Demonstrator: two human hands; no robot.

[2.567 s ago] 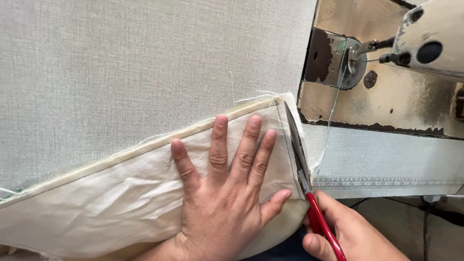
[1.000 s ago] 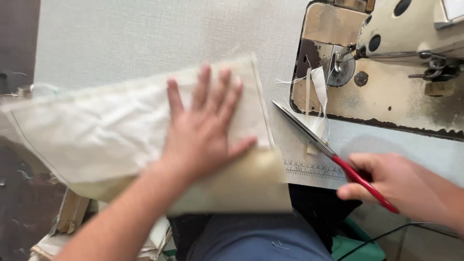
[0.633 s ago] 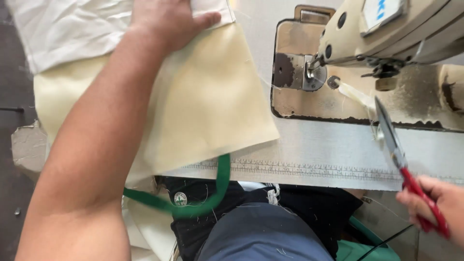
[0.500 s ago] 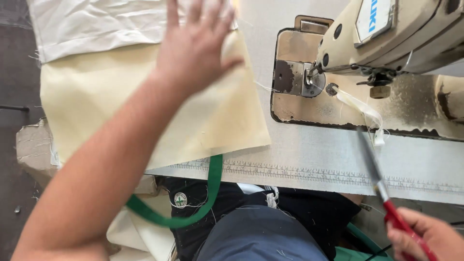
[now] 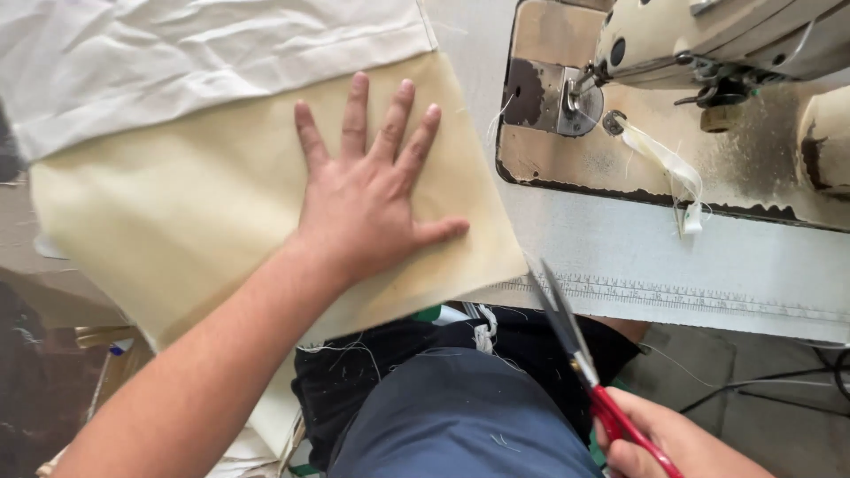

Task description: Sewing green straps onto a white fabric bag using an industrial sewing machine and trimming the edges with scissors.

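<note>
Gripping red-handled scissors [image 5: 584, 363] in a closed right hand [image 5: 673, 443], blades nearly shut just off the table edge, a person presses an open left hand [image 5: 367, 208] flat on cream fabric [image 5: 177, 212] beside the sewing machine [image 5: 691, 53], where overhanging cloth could slip and snag the points.

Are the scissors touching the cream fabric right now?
No, the scissors in the right hand point up below the table edge, apart from the cream fabric that the left hand presses flat.
</note>
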